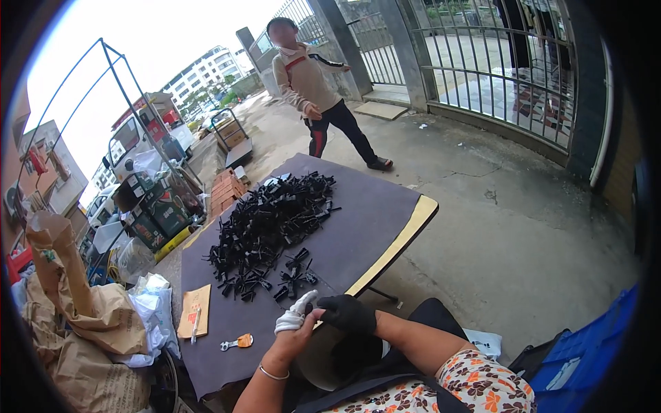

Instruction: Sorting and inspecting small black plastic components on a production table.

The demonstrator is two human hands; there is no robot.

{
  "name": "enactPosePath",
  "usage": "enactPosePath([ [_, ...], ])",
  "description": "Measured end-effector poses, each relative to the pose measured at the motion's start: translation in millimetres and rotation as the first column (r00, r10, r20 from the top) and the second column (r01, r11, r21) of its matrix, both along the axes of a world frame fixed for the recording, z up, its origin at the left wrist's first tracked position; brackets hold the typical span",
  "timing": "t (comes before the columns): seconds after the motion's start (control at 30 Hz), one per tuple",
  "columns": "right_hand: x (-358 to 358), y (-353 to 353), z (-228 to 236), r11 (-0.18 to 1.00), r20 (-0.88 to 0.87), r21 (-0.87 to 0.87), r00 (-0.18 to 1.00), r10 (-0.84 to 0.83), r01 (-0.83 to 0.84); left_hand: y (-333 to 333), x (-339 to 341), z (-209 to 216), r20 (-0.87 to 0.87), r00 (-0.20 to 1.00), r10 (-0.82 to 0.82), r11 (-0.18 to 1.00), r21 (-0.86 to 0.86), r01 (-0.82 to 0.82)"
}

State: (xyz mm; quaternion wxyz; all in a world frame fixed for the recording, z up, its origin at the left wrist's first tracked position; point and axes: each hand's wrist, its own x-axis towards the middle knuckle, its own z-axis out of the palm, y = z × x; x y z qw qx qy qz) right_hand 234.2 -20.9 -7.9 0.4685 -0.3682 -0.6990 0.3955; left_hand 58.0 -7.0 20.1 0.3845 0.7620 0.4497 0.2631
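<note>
My left hand (295,322), with white cloth over its fingers and a bracelet on the wrist, meets my right hand (350,314) at the table's near edge. The right one wears a black glove. Both hands are closed and their fingertips come together; whatever lies between them is too small or hidden to make out. Just beyond them, a few loose black plastic parts (296,277) with thin prongs lie on the table (375,206). Farther back is a large heap of similar black plastic parts (272,224). Under my hands, a grey rounded thing (318,363) shows in part.
On the table's left lie a brown envelope (196,303), a pen (195,323) and a wrench (237,342) with an orange patch. Paper sacks (89,330) crowd the left; a blue crate (585,358) stands right. A person (310,89) is beyond the table, near barred gates (489,76).
</note>
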Motion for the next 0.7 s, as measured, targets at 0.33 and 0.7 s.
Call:
enactPosePath([
  [0.33, 1, -5, 6, 0.999, 0.059, 0.047, 0.998, 0.015, -0.018, -9, 0, 19, 0.207, 0.978, 0.033, 0.972, -0.235, 0.017],
  [0.7, 13, 8, 14, 0.998, -0.044, -0.054, 0.999, -0.028, 0.025, 9, 15, 25, 0.082, 0.996, -0.045, 0.997, 0.073, 0.039],
])
